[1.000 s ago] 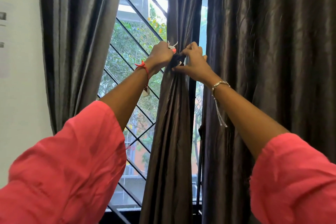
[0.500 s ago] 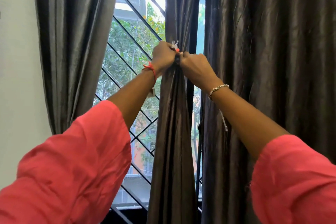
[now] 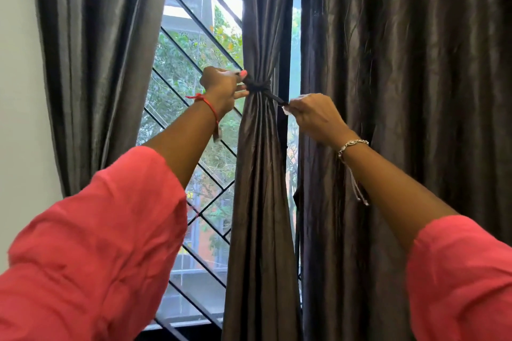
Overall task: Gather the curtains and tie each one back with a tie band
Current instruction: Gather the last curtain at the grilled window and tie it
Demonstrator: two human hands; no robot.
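A white wall (image 3: 16, 91) is seen on the left. A window (image 3: 191, 22) is crossed by black slanted bars (image 3: 210, 176). Outside, green trees (image 3: 177, 69) are lit by daylight.

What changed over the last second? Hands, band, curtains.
The left hand moved left and the right hand moved right and down, away from the spot where they met. Each pinches an end of the tie band, now drawn taut round the middle curtain. Unchanged: that curtain stays gathered; the left curtain and right curtain hang loose.
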